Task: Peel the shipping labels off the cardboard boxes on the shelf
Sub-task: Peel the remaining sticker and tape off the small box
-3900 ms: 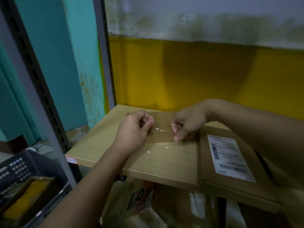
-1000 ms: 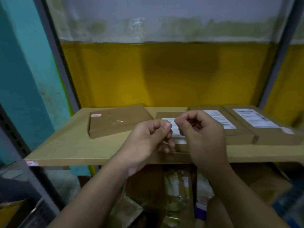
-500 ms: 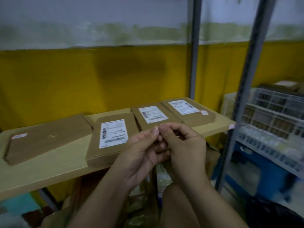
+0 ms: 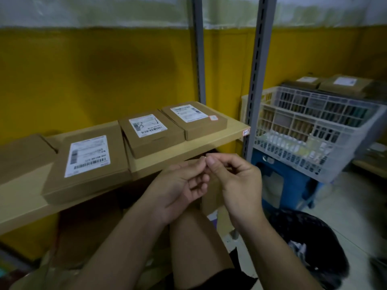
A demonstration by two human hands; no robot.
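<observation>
Nearest, below the shelf [image 4: 178, 150] and off its right end, a black bin bag [image 4: 310, 243] stands open on the floor.

Both hands are raised in the free space just in front of the shelf's front edge, touching no box. The right hand [image 4: 237, 185] has its grip closed, thumb and forefinger pinching a tiny pale scrap [image 4: 205, 157]. The left hand [image 4: 180, 189] has its fingers curled and its fingertips meeting the same spot. Whether its grip holds the scrap cannot be told.

Four flat cardboard boxes lie in a row on the shelf. The bare box [image 4: 21, 158] at the left end carries no label. The other three each carry one white shipping label with barcodes, lying flat on top:
- the near box [image 4: 88, 185] with the near label [image 4: 88, 155]
- the middle box [image 4: 155, 141] with the middle label [image 4: 147, 127], marked in pen
- the far box [image 4: 201, 126] with the far label [image 4: 189, 113], and a small red sticker [image 4: 213, 117] beside it

The far box sits close to the shelf's right end, beside the grey front post [image 4: 256, 80].

Beyond that post, a white crate [image 4: 314, 130] stands on a blue stand [image 4: 282, 181], with two more labelled boxes behind it.
</observation>
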